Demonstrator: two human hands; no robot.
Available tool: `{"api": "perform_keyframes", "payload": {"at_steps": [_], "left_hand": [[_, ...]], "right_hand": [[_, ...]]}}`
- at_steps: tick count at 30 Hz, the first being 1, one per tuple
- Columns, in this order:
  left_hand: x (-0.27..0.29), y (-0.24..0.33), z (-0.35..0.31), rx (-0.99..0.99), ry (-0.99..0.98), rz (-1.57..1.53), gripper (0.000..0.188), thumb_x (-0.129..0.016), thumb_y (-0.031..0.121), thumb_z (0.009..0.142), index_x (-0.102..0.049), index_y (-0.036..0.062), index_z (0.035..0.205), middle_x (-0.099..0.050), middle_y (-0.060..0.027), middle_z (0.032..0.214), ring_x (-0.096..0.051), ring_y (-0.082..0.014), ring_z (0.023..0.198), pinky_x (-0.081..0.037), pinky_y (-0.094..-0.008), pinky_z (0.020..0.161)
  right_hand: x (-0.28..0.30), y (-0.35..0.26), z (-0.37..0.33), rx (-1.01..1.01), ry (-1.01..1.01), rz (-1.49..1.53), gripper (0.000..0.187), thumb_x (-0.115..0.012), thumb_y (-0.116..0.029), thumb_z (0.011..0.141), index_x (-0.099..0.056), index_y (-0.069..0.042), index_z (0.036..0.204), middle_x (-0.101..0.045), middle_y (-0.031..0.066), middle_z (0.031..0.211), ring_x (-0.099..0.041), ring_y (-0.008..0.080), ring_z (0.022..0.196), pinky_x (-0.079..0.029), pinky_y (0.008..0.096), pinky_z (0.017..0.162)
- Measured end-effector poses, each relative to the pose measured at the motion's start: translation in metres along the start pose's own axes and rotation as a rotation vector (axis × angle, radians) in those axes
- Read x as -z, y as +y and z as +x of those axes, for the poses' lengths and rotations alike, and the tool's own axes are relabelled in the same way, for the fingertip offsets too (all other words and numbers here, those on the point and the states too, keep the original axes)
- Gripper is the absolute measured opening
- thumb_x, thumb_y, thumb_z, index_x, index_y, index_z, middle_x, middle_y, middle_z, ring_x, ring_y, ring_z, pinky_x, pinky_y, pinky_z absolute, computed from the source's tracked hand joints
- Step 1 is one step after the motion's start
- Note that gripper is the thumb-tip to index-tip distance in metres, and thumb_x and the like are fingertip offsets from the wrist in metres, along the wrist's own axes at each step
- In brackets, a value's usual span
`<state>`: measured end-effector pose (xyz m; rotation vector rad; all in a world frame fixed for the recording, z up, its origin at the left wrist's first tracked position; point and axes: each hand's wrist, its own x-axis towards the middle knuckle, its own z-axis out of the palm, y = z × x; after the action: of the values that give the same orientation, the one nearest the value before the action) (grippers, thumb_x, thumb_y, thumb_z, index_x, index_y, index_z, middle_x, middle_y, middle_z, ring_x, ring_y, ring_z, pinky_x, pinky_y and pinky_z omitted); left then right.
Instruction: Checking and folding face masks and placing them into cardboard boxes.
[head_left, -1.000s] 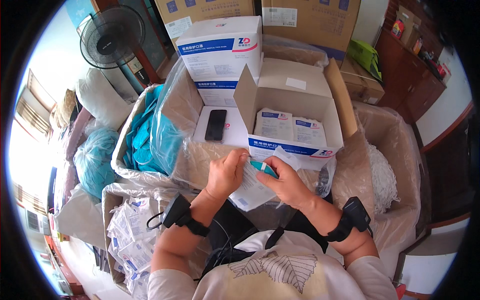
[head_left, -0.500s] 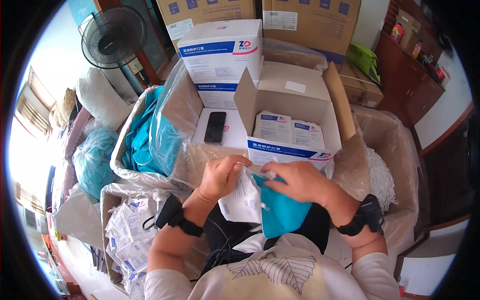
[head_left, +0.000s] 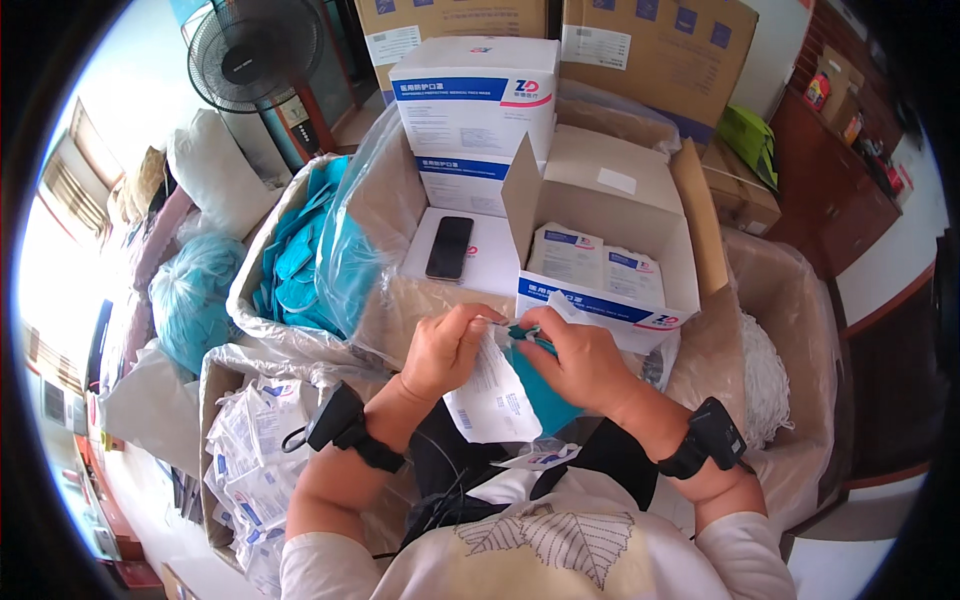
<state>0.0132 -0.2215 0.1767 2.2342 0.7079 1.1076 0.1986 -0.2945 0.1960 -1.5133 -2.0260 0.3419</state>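
Observation:
My left hand (head_left: 440, 352) is closed on the top edge of a white printed pouch (head_left: 488, 398), which hangs in front of my lap. Close beside it, my right hand (head_left: 575, 358) pinches the upper part of a teal face mask (head_left: 550, 392). Much of the mask is hidden by the pouch and my right fingers; whether it sits inside the pouch or behind it I cannot tell for sure. Just beyond my hands stands an open white-and-blue carton (head_left: 600, 300) with stacked packed pouches (head_left: 568, 257) in it.
Left of the carton lies a black phone (head_left: 450, 248) on a white box, beside stacked closed boxes (head_left: 475, 100). Teal masks fill a lined box (head_left: 300, 260) at left. Below it, another holds packed pouches (head_left: 255, 450). White cords (head_left: 765, 385) lie in a right-hand box.
My right hand has moved up and turned its fingers inward. The mask has shifted left, and less of it shows beside the pouch. The whole view has shifted slightly.

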Motion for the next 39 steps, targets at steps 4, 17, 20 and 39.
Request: {"api": "perform_keyframes", "payload": {"at_steps": [4,17,20,39], "left_hand": [[0.004,-0.001,-0.002,0.014,-0.035,-0.007,0.018,-0.037,0.004,0.089,-0.054,-0.0001,0.091,-0.066,-0.0137,0.084,-0.065,-0.0262,0.077,-0.050,-0.0298,0.070],[0.001,-0.020,-0.014,0.008,0.069,0.149,0.012,-0.051,0.016,0.088,-0.055,0.0057,0.089,-0.058,-0.0163,0.067,-0.059,-0.0350,0.063,-0.047,-0.0424,0.054],[0.009,-0.024,-0.008,0.205,0.199,0.050,0.015,-0.044,0.019,0.091,-0.051,0.0059,0.089,-0.056,-0.0222,0.070,-0.055,-0.0413,0.067,-0.043,-0.0467,0.057],[0.277,-0.185,-0.305,1.650,1.409,0.916,0.041,-0.053,0.022,0.077,-0.052,0.0004,0.111,-0.055,-0.0243,0.109,-0.047,-0.0329,0.112,-0.041,-0.0411,0.090]], "right_hand": [[-0.001,0.001,0.003,0.037,0.056,-0.035,0.018,-0.055,-0.022,0.084,-0.048,-0.013,0.097,-0.062,0.0079,0.069,-0.061,0.0276,0.062,-0.045,0.0377,0.048],[0.000,-0.004,0.013,0.068,-0.095,0.097,0.011,-0.058,-0.015,0.079,-0.056,-0.006,0.085,-0.058,0.0122,0.084,-0.057,0.0325,0.078,-0.046,0.0386,0.065],[0.003,0.004,0.012,0.039,0.090,0.265,0.010,-0.056,-0.010,0.082,-0.052,-0.001,0.083,-0.054,0.0132,0.080,-0.056,0.0261,0.074,-0.044,0.0322,0.066],[0.055,0.057,-0.026,-0.395,0.563,0.858,0.025,-0.045,-0.024,0.092,-0.049,-0.006,0.109,-0.049,0.0037,0.102,-0.050,0.0106,0.094,-0.041,0.0238,0.078]]}}
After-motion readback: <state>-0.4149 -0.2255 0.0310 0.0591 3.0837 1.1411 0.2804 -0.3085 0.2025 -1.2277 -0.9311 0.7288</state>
